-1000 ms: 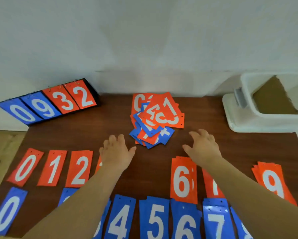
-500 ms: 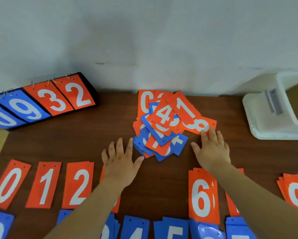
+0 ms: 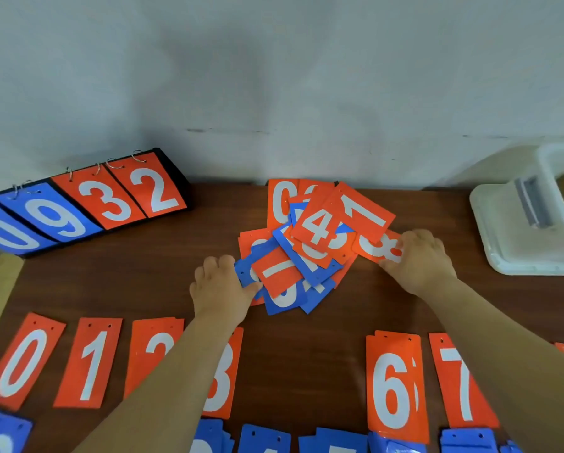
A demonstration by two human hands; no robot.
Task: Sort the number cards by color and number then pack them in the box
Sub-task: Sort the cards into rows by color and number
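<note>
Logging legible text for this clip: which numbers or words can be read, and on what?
"0 9 3 2": flip scoreboard.
"0", "1", "6", "7": near-row orange cards.
"2", "3": neighbouring orange cards, partly behind the left arm.
"0", "4", "1": top orange cards of the loose pile.
"8": orange card the right hand pinches.
Blue front row and buried pile cards: too cut off or covered to read.

The one head camera looks forward and down from above the near side of the table [image 3: 306,348] and faces the wall [image 3: 274,76] behind the far edge. It is near, so the table fills the lower half of the view.
</note>
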